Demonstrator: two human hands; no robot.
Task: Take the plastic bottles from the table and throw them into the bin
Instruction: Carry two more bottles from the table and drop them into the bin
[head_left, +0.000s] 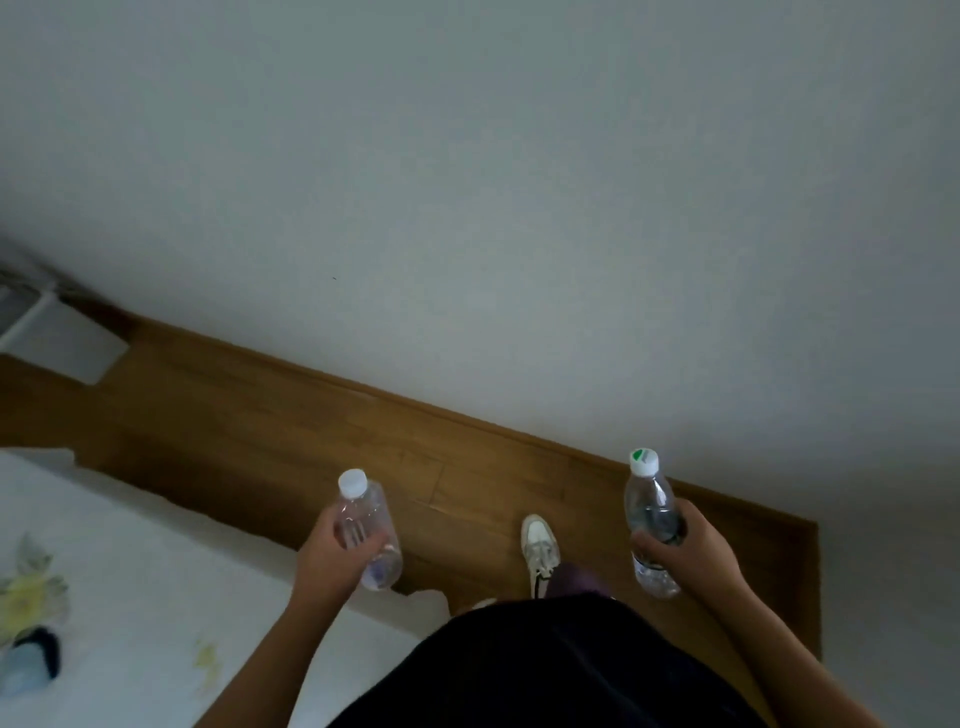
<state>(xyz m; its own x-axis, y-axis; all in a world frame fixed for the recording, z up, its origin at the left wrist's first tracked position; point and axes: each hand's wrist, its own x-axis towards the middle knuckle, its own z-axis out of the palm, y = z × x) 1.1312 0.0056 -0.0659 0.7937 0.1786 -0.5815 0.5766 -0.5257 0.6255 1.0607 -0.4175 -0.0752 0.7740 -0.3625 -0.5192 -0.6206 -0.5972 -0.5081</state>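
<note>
My left hand (332, 556) grips a clear plastic bottle (366, 519) with a white cap, held upright above the wooden floor. My right hand (685, 545) grips a second clear plastic bottle (649, 499) with a white cap marked green and a dark label, also upright. Both bottles are in the air in front of my body. No bin is in view.
A white-covered table (130, 571) with a yellow flower print lies at the lower left, with a small dark and blue object (31, 662) on it. A white wall (467, 208) rises ahead. My white shoe (540, 545) stands on the wooden floor (260, 415). A white box (62, 343) sits far left.
</note>
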